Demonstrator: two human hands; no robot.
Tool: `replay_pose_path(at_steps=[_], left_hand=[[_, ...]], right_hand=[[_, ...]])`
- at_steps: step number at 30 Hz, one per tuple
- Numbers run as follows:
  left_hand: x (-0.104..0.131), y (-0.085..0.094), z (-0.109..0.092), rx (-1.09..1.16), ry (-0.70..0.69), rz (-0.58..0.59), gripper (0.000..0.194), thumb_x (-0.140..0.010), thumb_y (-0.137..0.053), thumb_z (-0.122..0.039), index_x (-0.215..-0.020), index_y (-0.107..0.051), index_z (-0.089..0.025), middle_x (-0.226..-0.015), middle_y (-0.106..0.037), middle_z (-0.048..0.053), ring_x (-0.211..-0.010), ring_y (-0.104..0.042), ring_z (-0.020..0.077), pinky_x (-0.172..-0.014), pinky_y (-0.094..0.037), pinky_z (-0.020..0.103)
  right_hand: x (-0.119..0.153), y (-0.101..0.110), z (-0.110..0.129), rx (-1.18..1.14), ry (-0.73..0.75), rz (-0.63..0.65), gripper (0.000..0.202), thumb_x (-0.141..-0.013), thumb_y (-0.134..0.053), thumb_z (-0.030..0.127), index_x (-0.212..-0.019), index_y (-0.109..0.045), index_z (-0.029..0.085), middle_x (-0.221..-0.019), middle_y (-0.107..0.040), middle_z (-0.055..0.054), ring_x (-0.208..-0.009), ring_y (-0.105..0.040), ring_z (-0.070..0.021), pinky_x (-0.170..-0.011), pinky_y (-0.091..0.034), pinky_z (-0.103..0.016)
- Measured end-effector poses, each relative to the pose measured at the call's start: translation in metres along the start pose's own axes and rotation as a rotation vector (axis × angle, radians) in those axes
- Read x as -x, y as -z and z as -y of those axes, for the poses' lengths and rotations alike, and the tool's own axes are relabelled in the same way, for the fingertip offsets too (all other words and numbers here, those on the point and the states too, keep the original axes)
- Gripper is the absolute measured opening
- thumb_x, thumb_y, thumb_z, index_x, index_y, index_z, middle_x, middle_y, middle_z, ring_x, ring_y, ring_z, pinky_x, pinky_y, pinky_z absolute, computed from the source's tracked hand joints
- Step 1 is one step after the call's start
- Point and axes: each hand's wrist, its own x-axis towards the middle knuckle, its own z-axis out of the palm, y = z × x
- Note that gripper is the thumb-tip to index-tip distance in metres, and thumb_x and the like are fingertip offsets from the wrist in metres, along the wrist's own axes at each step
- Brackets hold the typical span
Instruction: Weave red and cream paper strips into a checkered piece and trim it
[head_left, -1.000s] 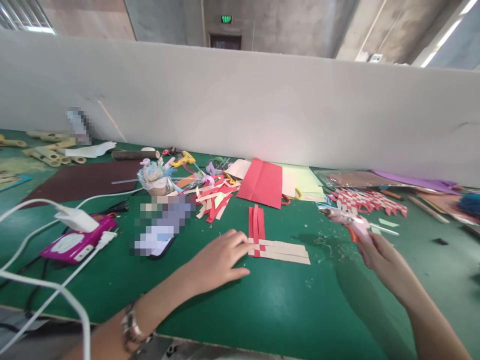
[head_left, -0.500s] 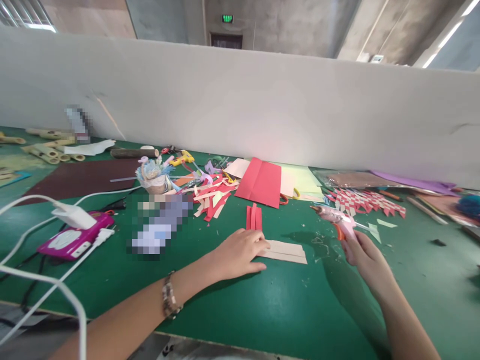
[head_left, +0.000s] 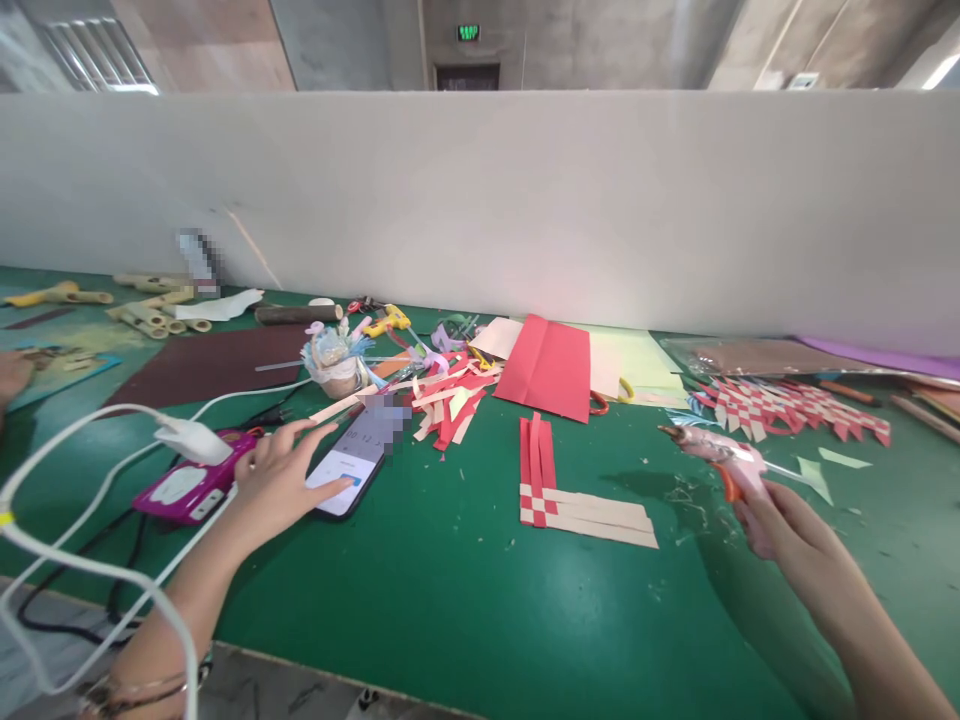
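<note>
With its thumb on the screen, my left hand [head_left: 281, 487] is spread over a smartphone [head_left: 346, 465] lying on the green table. My right hand [head_left: 787, 520] is wrapped round the handle of a pink hot glue gun [head_left: 720, 452], held above the table with its nozzle pointing left. Between the hands lies an L-shaped paper weave [head_left: 538, 505], a small red and cream checkered corner. Its red strips [head_left: 536, 450] run away from me and its cream strips [head_left: 607, 516] run to the right.
Left of the phone sit a magenta power strip [head_left: 187, 490] and looping white cables [head_left: 97, 575]. Behind are loose paper strips [head_left: 450, 400], a folded red sheet [head_left: 544, 368] and woven pieces [head_left: 795, 408]. Another person's hand [head_left: 13, 375] shows at the far left.
My left hand has left the paper weave and moved left onto the phone. The woven corner is now uncovered. My right hand still holds the glue gun, and the view has shifted.
</note>
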Motion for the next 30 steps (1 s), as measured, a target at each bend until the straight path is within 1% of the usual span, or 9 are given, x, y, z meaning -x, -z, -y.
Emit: replay_pose_path(at_steps=[4,11,15,17,20,22,24,27,30], left_hand=[[-0.004,0.004,-0.005,-0.048,0.097,-0.008,0.065,-0.073,-0.046,-0.057,-0.127,-0.042,-0.022,-0.130,-0.039,0.016,-0.115,-0.038,0.0447,-0.087,-0.032,0.058],[-0.009,0.000,0.001,-0.076,0.102,0.041,0.073,-0.067,-0.050,-0.060,-0.129,-0.040,-0.022,-0.130,-0.039,0.015,-0.112,-0.040,0.0453,-0.086,-0.032,0.059],[-0.016,0.001,0.007,-0.070,0.099,0.027,0.074,-0.067,-0.046,-0.061,-0.128,-0.041,-0.019,-0.130,-0.038,0.015,-0.115,-0.039,0.0401,-0.092,-0.033,0.053],[-0.021,0.004,0.011,-0.014,0.076,0.039,0.074,-0.069,-0.043,-0.060,-0.127,-0.041,-0.016,-0.128,-0.040,0.015,-0.116,-0.040,0.0356,-0.093,-0.034,0.047],[-0.033,0.009,0.014,0.198,0.089,0.151,0.065,-0.077,-0.034,-0.054,-0.130,-0.036,-0.016,-0.123,-0.047,0.012,-0.109,-0.048,0.0275,-0.090,-0.040,0.040],[-0.042,0.010,0.013,0.294,0.041,0.180,0.053,-0.082,-0.028,-0.045,-0.126,-0.042,-0.018,-0.121,-0.049,0.010,-0.108,-0.050,0.0242,-0.091,-0.040,0.038],[-0.050,0.008,0.011,0.308,-0.080,0.142,0.043,-0.084,-0.027,-0.035,-0.112,-0.055,-0.020,-0.120,-0.048,0.009,-0.111,-0.047,0.0233,-0.096,-0.035,0.038],[-0.058,0.002,0.009,0.289,-0.213,0.064,0.039,-0.083,-0.027,-0.024,-0.094,-0.064,-0.018,-0.118,-0.046,0.009,-0.112,-0.045,0.0226,-0.099,-0.032,0.039],[-0.059,-0.005,0.010,0.250,-0.269,-0.020,0.041,-0.083,-0.025,-0.019,-0.091,-0.065,-0.018,-0.116,-0.047,0.009,-0.110,-0.045,0.0213,-0.100,-0.031,0.040]], right_hand=[[-0.002,0.000,-0.004,-0.006,-0.023,-0.012,0.032,-0.072,-0.051,0.052,-0.081,-0.052,0.021,-0.058,-0.047,-0.001,-0.048,-0.043,-0.0139,-0.041,-0.034,-0.027],[-0.001,-0.003,-0.002,0.028,-0.106,-0.014,0.045,-0.068,-0.048,0.061,-0.084,-0.051,0.020,-0.058,-0.047,0.001,-0.050,-0.041,-0.0134,-0.043,-0.034,-0.026],[-0.001,-0.005,0.000,0.026,-0.145,-0.031,0.049,-0.065,-0.047,0.065,-0.087,-0.051,0.020,-0.062,-0.048,0.001,-0.054,-0.043,-0.0144,-0.044,-0.034,-0.026],[-0.002,-0.005,-0.002,0.042,-0.138,-0.023,0.048,-0.067,-0.046,0.065,-0.085,-0.050,0.021,-0.062,-0.047,0.001,-0.054,-0.042,-0.0143,-0.045,-0.034,-0.026],[-0.004,-0.005,-0.006,0.077,-0.111,0.002,0.043,-0.069,-0.046,0.063,-0.080,-0.048,0.021,-0.061,-0.046,0.001,-0.053,-0.040,-0.0139,-0.046,-0.032,-0.026],[-0.004,-0.004,-0.009,0.087,-0.107,0.015,0.043,-0.070,-0.045,0.063,-0.079,-0.048,0.021,-0.061,-0.046,0.001,-0.053,-0.040,-0.0138,-0.046,-0.032,-0.026],[-0.004,-0.004,-0.011,0.088,-0.113,0.024,0.044,-0.071,-0.044,0.064,-0.081,-0.048,0.021,-0.062,-0.046,0.001,-0.054,-0.041,-0.0138,-0.046,-0.033,-0.026],[-0.004,-0.004,-0.012,0.079,-0.137,0.015,0.046,-0.069,-0.044,0.065,-0.083,-0.048,0.021,-0.063,-0.047,0.001,-0.054,-0.042,-0.0139,-0.046,-0.034,-0.026],[-0.003,-0.005,-0.008,0.080,-0.152,0.014,0.048,-0.067,-0.046,0.066,-0.085,-0.048,0.021,-0.063,-0.049,0.000,-0.056,-0.043,-0.0145,-0.047,-0.035,-0.026]])
